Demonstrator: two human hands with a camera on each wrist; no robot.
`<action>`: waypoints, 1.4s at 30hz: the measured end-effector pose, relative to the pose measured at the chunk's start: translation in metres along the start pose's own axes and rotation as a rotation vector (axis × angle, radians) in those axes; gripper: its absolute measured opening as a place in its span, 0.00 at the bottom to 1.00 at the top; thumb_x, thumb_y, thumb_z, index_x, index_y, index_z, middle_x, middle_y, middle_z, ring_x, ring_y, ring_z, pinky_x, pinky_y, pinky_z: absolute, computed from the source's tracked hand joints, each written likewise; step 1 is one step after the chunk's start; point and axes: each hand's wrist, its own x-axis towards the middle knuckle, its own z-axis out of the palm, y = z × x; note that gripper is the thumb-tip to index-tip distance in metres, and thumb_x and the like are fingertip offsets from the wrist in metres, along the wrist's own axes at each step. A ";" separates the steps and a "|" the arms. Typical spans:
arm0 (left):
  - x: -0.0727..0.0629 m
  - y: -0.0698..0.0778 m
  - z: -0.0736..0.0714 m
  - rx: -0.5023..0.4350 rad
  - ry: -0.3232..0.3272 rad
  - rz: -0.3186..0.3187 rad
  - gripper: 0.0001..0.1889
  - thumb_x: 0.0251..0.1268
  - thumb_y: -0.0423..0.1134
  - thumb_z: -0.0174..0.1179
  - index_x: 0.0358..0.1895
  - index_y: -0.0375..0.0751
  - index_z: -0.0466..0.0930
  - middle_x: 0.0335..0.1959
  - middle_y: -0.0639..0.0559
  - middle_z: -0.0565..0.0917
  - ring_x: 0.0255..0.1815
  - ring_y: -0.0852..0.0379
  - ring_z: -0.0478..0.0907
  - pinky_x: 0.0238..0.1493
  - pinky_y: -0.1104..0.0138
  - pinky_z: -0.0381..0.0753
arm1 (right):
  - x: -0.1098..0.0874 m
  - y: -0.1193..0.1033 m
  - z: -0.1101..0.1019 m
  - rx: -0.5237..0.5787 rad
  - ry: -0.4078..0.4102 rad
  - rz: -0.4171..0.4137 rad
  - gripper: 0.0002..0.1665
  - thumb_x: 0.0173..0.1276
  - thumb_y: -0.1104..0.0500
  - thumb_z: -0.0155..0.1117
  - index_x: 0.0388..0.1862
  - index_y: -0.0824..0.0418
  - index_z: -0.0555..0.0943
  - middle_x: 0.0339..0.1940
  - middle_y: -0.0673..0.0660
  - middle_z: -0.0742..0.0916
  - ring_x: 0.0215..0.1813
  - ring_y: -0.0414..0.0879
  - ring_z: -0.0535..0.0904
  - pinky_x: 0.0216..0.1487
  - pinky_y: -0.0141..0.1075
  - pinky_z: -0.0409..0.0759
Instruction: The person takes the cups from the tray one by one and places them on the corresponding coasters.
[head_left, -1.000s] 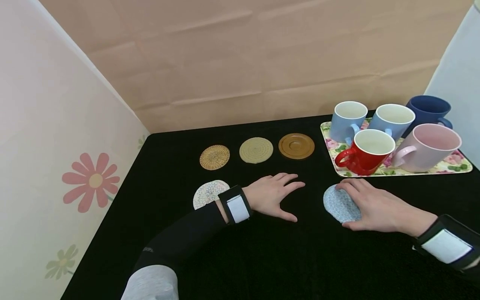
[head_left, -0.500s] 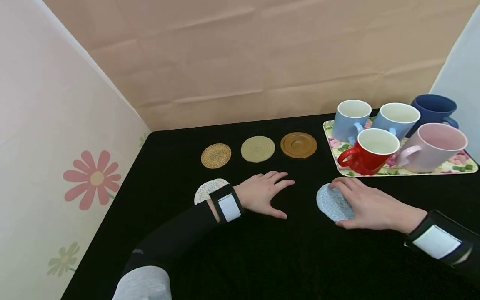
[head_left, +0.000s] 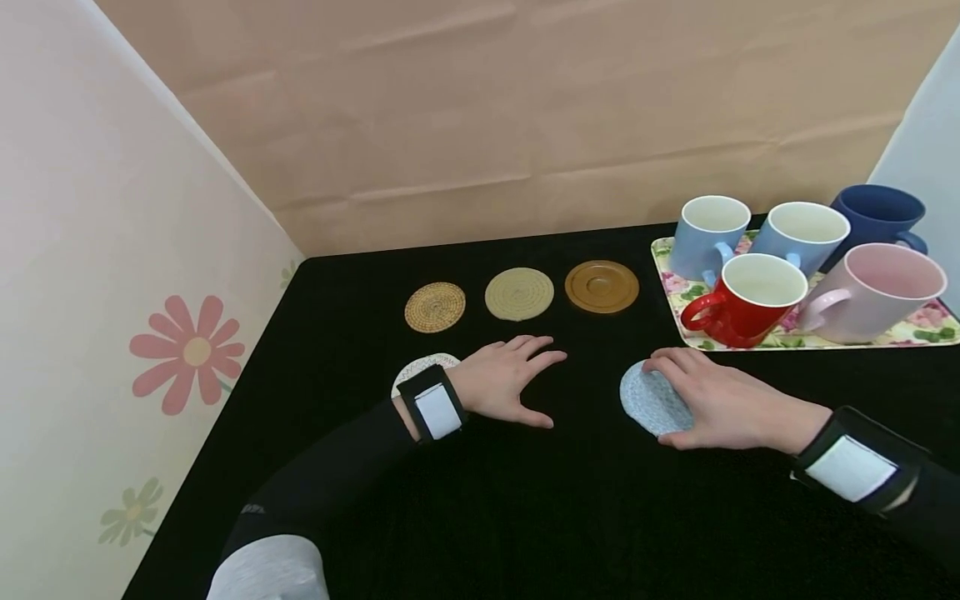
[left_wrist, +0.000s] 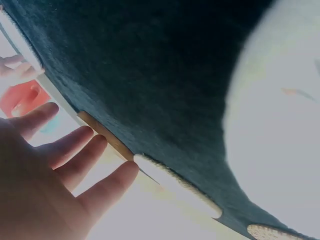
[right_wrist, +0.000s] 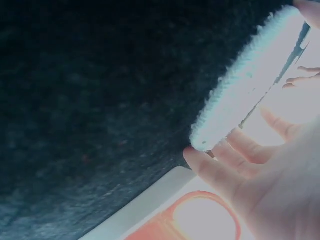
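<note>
My right hand (head_left: 723, 404) pinches a light blue woven round coaster (head_left: 651, 404) by its edges, thumb on the near side and fingers on the far side. In the right wrist view, the fingertips meet the coaster's fuzzy rim (right_wrist: 240, 85) close over the black cloth. My left hand (head_left: 501, 379) is spread over the cloth to the left with nothing in it. Partly hidden behind its wrist strap lies a white patterned round coaster (head_left: 427, 367). In the left wrist view, the left hand's fingers (left_wrist: 82, 155) reach out apart from one another.
Along the back lie a tan woven coaster (head_left: 435, 307), a pale green one (head_left: 520, 293) and a brown wooden one (head_left: 602, 287). A floral tray (head_left: 693, 340) at right carries a red mug (head_left: 750, 304), a pink mug (head_left: 870, 296), two light blue mugs (head_left: 708, 242) and a dark blue mug (head_left: 877, 221).
My right hand has shifted left with the light blue coaster, away from the tray. The left hand has also drifted left, its wrist covering more of the white coaster.
</note>
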 end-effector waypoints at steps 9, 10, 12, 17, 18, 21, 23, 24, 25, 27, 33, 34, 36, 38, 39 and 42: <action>-0.004 -0.003 -0.001 -0.005 0.021 -0.004 0.49 0.56 0.72 0.57 0.77 0.54 0.50 0.77 0.46 0.51 0.75 0.49 0.51 0.66 0.52 0.64 | 0.012 -0.005 0.002 -0.004 -0.012 -0.015 0.52 0.44 0.34 0.77 0.63 0.57 0.70 0.62 0.62 0.74 0.59 0.57 0.71 0.49 0.51 0.80; -0.004 -0.004 -0.001 -0.002 0.023 -0.003 0.49 0.56 0.72 0.57 0.77 0.54 0.50 0.77 0.46 0.51 0.75 0.49 0.51 0.66 0.52 0.64 | 0.013 -0.005 0.002 -0.003 -0.012 -0.020 0.52 0.44 0.34 0.77 0.63 0.58 0.70 0.61 0.63 0.74 0.58 0.57 0.71 0.48 0.51 0.80; -0.005 -0.005 -0.001 0.001 0.025 -0.001 0.49 0.56 0.72 0.56 0.77 0.54 0.50 0.77 0.46 0.51 0.75 0.49 0.51 0.66 0.52 0.64 | 0.016 -0.006 0.002 0.000 -0.014 -0.033 0.52 0.44 0.34 0.77 0.63 0.58 0.70 0.61 0.63 0.74 0.58 0.58 0.71 0.47 0.51 0.80; -0.007 -0.008 0.001 -0.008 0.027 -0.011 0.49 0.56 0.73 0.56 0.77 0.54 0.51 0.77 0.46 0.51 0.75 0.49 0.50 0.67 0.53 0.64 | 0.022 -0.008 0.001 0.004 -0.021 -0.057 0.52 0.45 0.32 0.75 0.63 0.58 0.70 0.61 0.64 0.74 0.57 0.58 0.72 0.46 0.51 0.81; -0.008 -0.009 0.002 -0.012 0.030 -0.015 0.49 0.56 0.73 0.56 0.77 0.54 0.51 0.77 0.46 0.51 0.75 0.49 0.50 0.67 0.52 0.64 | 0.023 -0.008 0.001 0.002 -0.021 -0.058 0.52 0.45 0.32 0.75 0.63 0.58 0.70 0.61 0.63 0.74 0.57 0.57 0.72 0.46 0.50 0.81; -0.010 -0.012 0.003 -0.017 0.040 -0.022 0.49 0.56 0.72 0.56 0.77 0.54 0.51 0.77 0.46 0.51 0.75 0.49 0.51 0.66 0.52 0.64 | 0.027 -0.009 0.001 0.004 -0.028 -0.056 0.52 0.45 0.33 0.76 0.63 0.58 0.70 0.61 0.63 0.73 0.57 0.57 0.71 0.46 0.50 0.81; -0.012 -0.014 0.004 -0.021 0.047 -0.027 0.49 0.56 0.72 0.56 0.77 0.54 0.51 0.77 0.46 0.52 0.75 0.49 0.51 0.66 0.52 0.65 | 0.029 -0.009 0.001 0.007 -0.033 -0.054 0.52 0.45 0.33 0.76 0.63 0.58 0.70 0.62 0.64 0.73 0.58 0.58 0.71 0.47 0.51 0.81; -0.013 -0.015 0.005 -0.021 0.051 -0.028 0.49 0.56 0.72 0.56 0.77 0.54 0.52 0.77 0.46 0.52 0.75 0.49 0.52 0.65 0.52 0.65 | 0.030 -0.010 0.000 0.008 -0.035 -0.055 0.52 0.45 0.33 0.76 0.63 0.58 0.70 0.62 0.64 0.73 0.58 0.58 0.71 0.47 0.51 0.80; -0.014 -0.016 0.005 -0.023 0.054 -0.031 0.49 0.56 0.72 0.56 0.77 0.54 0.52 0.77 0.46 0.52 0.75 0.49 0.52 0.65 0.52 0.65 | 0.030 -0.010 0.000 0.009 -0.038 -0.054 0.52 0.45 0.34 0.76 0.64 0.58 0.69 0.62 0.64 0.73 0.58 0.58 0.71 0.47 0.51 0.80; -0.016 -0.018 0.006 -0.027 0.064 -0.038 0.49 0.56 0.72 0.57 0.77 0.54 0.52 0.77 0.46 0.52 0.74 0.49 0.53 0.65 0.52 0.66 | 0.032 -0.011 -0.001 0.008 -0.041 -0.054 0.52 0.45 0.34 0.76 0.64 0.58 0.69 0.62 0.64 0.73 0.59 0.59 0.71 0.47 0.51 0.80; -0.024 -0.025 0.010 -0.028 0.091 -0.059 0.49 0.55 0.73 0.56 0.76 0.53 0.53 0.76 0.45 0.54 0.73 0.47 0.55 0.64 0.52 0.67 | 0.036 -0.014 -0.001 0.004 -0.063 -0.054 0.52 0.46 0.33 0.75 0.65 0.58 0.69 0.63 0.65 0.72 0.59 0.59 0.70 0.49 0.52 0.79; -0.025 -0.026 0.010 -0.031 0.093 -0.062 0.49 0.55 0.73 0.56 0.76 0.53 0.53 0.76 0.45 0.54 0.73 0.47 0.55 0.64 0.51 0.67 | 0.037 -0.014 -0.001 0.003 -0.065 -0.055 0.53 0.46 0.33 0.75 0.65 0.58 0.69 0.63 0.65 0.72 0.59 0.59 0.70 0.49 0.52 0.79; -0.027 -0.029 0.011 -0.041 0.096 -0.066 0.49 0.56 0.73 0.56 0.76 0.53 0.53 0.76 0.45 0.54 0.73 0.47 0.55 0.64 0.52 0.67 | 0.039 -0.014 -0.001 0.003 -0.067 -0.058 0.53 0.47 0.33 0.75 0.65 0.58 0.68 0.63 0.64 0.72 0.60 0.59 0.70 0.49 0.52 0.79; -0.030 -0.030 0.012 -0.046 0.097 -0.073 0.49 0.56 0.73 0.56 0.76 0.53 0.53 0.76 0.45 0.54 0.73 0.46 0.55 0.64 0.51 0.67 | 0.040 -0.016 -0.001 0.004 -0.065 -0.061 0.53 0.47 0.33 0.75 0.65 0.59 0.69 0.63 0.64 0.72 0.60 0.59 0.70 0.49 0.52 0.79; -0.030 -0.031 0.012 -0.046 0.101 -0.075 0.49 0.56 0.73 0.56 0.76 0.53 0.53 0.76 0.45 0.54 0.73 0.46 0.55 0.64 0.51 0.67 | 0.041 -0.016 -0.001 0.007 -0.064 -0.063 0.52 0.47 0.34 0.75 0.65 0.59 0.69 0.63 0.65 0.72 0.60 0.59 0.70 0.49 0.52 0.79; -0.034 -0.033 0.013 -0.053 0.107 -0.086 0.48 0.56 0.73 0.56 0.76 0.53 0.53 0.76 0.45 0.54 0.73 0.46 0.56 0.64 0.51 0.67 | 0.044 -0.018 0.000 0.011 -0.062 -0.071 0.52 0.47 0.34 0.75 0.65 0.59 0.69 0.63 0.65 0.72 0.60 0.59 0.70 0.49 0.51 0.80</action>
